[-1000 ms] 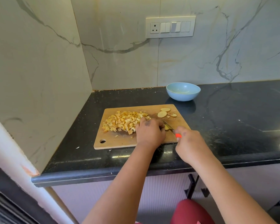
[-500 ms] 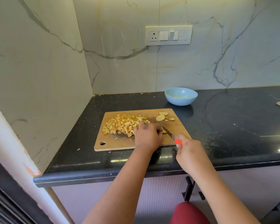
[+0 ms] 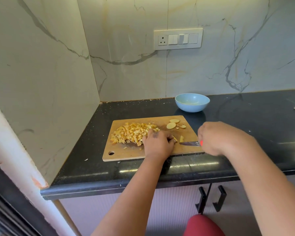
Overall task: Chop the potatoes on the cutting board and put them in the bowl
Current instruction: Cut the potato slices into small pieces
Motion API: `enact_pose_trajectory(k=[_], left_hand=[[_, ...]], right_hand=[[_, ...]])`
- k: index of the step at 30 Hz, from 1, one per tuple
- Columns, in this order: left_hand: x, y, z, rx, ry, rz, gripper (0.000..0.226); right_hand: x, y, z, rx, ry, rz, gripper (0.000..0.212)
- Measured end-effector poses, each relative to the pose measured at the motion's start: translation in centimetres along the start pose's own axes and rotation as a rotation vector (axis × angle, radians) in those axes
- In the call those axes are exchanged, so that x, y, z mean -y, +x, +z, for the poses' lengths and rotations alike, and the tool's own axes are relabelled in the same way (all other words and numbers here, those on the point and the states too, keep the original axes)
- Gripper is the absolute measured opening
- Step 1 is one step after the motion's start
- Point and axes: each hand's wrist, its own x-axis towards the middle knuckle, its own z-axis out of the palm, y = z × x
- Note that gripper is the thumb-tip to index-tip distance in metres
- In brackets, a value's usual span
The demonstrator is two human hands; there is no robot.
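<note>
Left hand pinches a potato piece on the cutting board; right hand grips the knife (blade flat, just beside it); bowl behind

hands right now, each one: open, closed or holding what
Left hand: fingers curled on a potato piece on the cutting board.
Right hand: grips the knife.

Bright, even daylight fills the scene, with soft glare streaks on the glossy black table along its front edge at 6 o'clock and at 3 o'clock. Shadows are faint and short beneath the bowl. Wide-angle distortion bends the wall at 9 o'clock; focus is fairly sharp, softer towards the borders.
</note>
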Motion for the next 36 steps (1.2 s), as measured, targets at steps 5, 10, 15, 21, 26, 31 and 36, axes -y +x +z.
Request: enact_pose_trajectory(k=[5,10,15,21,26,31,36], left_hand=[[0.5,0.1,-0.1,0.000,-0.059,0.008,0.020],[0.4,0.1,0.0,-0.052,-0.145,-0.015,0.018],[0.5,0.5,0.4,-0.086,-0.165,-0.034,0.025],[0.8,0.9,1.3,-0.117,-0.158,-0.039,0.026],[0.8,1.0,1.4,-0.137,-0.163,-0.051,0.027],[0.4,0.7,1.2,-0.145,-0.148,-0.067,0.028],[0.6,0.5,1.0,-0.113,-0.146,-0.010,0.031]], right_hand=[[-1.9,-2.5,3.2,-0.285,0.446,-0.039,0.020],[0.0,-1.7,7.6,-0.421,0.526,-0.058,0.018],[1.4,-1.6,8.5,-0.378,0.455,-0.077,0.023],[2.5,-1.9,8.7,-0.394,0.477,-0.072,0.030],[2.9,-2.4,7.4,-0.318,0.357,-0.037,0.039],[3.1,-2.4,2.5,-0.148,0.175,0.008,0.026],[0.0,-2.3,0.0,-0.016,0.100,-0.037,0.024]])
